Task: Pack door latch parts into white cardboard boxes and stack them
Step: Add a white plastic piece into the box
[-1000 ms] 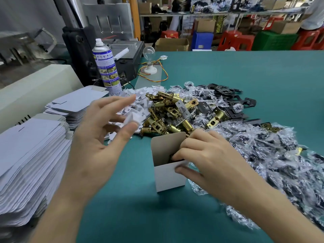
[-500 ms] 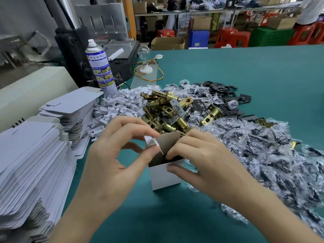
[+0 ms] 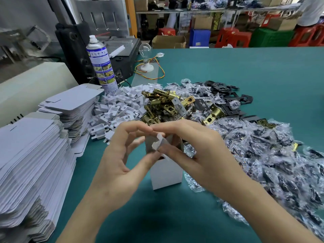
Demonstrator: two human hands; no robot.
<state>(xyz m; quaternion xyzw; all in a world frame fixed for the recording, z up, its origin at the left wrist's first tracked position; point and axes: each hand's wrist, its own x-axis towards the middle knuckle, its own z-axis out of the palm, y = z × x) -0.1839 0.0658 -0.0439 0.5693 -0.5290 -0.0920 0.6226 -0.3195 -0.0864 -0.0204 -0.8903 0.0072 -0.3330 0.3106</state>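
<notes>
"While the wide teal worktop (image 3: 245,71) is carrying all of this, what is taking up the most room on it?"

"A long heap of clear plastic bags with dark parts inside (image 3: 271,155) is sprawling down the right side. Tall stacks of flat white cardboard box blanks (image 3: 31,155) are leaning along the left edge."

"And what is lying between them?"

"A pile of brass-coloured metal latch bolts (image 3: 163,104) is sitting at the middle, near the far end of the bags. A pile of small notched white pieces (image 3: 119,107) is touching its left side. Behind those, a tall blue-and-white spray can (image 3: 101,65) is standing upright."

"Where is the box being packed?"

"A small white cardboard box (image 3: 166,174) is standing upright on the worktop, just in front of the brass pile and just beside the bag heap. Its top is gaping open, with a flap sticking up at the back."

"What are the hands doing?"

"Both are hovering over that open top. The left hand (image 3: 119,160) is curling in from the left and the right hand (image 3: 201,155) from the right, with their forefingers meeting above. Between them they are pinching one small white notched piece (image 3: 158,142), the thumbs pressing on it right over the box mouth."

"Is anything showing inside the box?"

"The hands are hiding it, so I cannot tell."
</notes>
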